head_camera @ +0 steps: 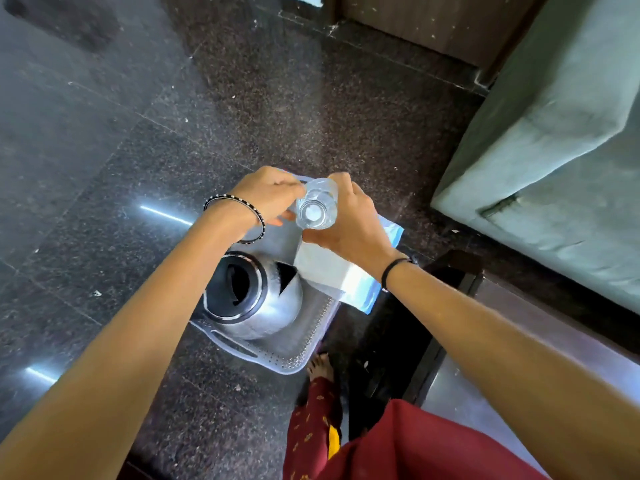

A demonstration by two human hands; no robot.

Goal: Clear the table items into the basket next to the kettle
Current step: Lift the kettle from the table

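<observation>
Dark speckled stone floor [104,150], polished, with bright strip reflections seen at left. A pale perforated plastic basket [304,355] is set on the floor, rectangular, with a slotted handle cut into its near rim. Within its left part a rounded brushed-metal kettle [256,299] is seated, its black circular lid ringed in chrome and a black pointed spout turned to the right.

Left hand [266,195] is held above the basket's far end, fingers curled closed around the side of a clear plastic bottle [317,209]; a beaded bangle is worn at the wrist. The bottle is viewed end-on, cylindrical, transparent, with a white round cap facing the camera. It is held in the air between both hands, over the basket, just beyond the kettle.

Right hand [349,223] is closed on the bottle's opposite side, thumb and fingers wrapped around it; a thin black band is seen on the wrist. Beneath it a soft white-and-blue packet [346,278] is lying across the basket's right rim.

At right, a dark-framed table [519,334] with a smooth grey top; beyond it, a pale green upholstered sofa [554,133]. Maroon printed clothing and a bare foot are visible below.
</observation>
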